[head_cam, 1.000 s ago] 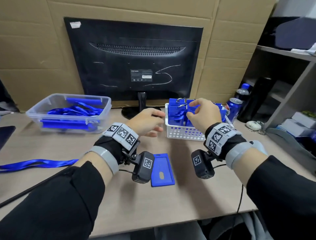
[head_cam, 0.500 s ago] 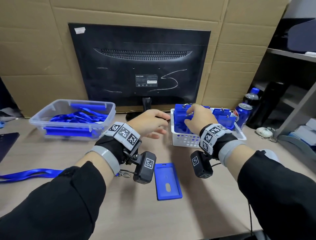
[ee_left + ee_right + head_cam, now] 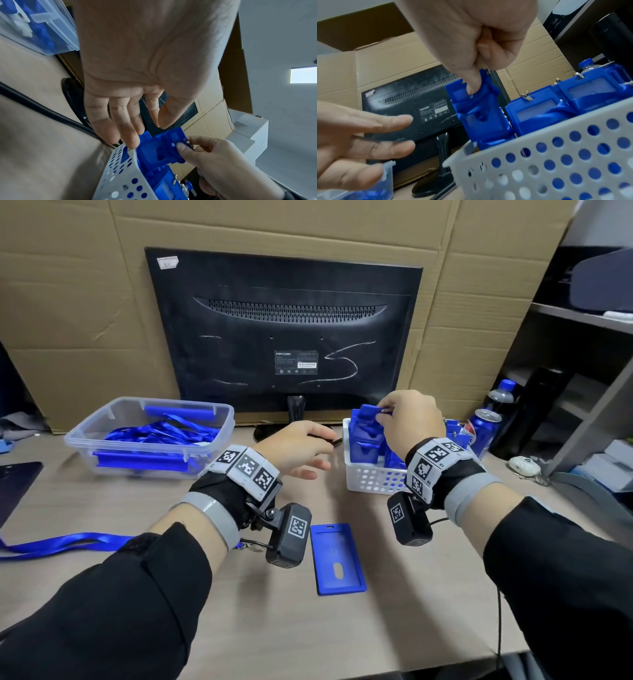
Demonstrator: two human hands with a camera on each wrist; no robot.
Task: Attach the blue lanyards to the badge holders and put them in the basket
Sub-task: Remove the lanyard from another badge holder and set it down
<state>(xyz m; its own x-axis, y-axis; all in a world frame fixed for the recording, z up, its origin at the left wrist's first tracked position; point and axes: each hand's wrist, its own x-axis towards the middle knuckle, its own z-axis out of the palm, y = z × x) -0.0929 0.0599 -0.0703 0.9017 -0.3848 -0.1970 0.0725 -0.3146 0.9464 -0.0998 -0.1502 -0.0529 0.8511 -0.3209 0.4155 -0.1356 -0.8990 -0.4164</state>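
A white perforated basket [image 3: 370, 481] [image 3: 118, 174] [image 3: 556, 155] on the desk holds several blue badge holders with lanyards wrapped round them. My right hand [image 3: 407, 419] [image 3: 476, 75] pinches the top of one wrapped badge holder [image 3: 368, 422] [image 3: 164, 147] [image 3: 481, 116] that stands at the basket's left end, partly raised above the rim. My left hand [image 3: 301, 450] [image 3: 130, 121] hovers with straight fingers just left of the basket and holds nothing. A bare blue badge holder [image 3: 337, 558] lies flat on the desk between my wrists. A loose blue lanyard [image 3: 58, 544] lies at the left.
A clear plastic tub [image 3: 150, 436] with more blue lanyards and holders sits at the back left. A black monitor [image 3: 284, 333] stands behind against cardboard. A soda can [image 3: 483, 429], a bottle [image 3: 500, 395] and grey shelves [image 3: 582, 392] are at the right. A dark pad [image 3: 17, 484] lies far left.
My right hand has risen from inside the basket, drawing the wrapped badge holder up at the left end. My left hand stays beside the basket.
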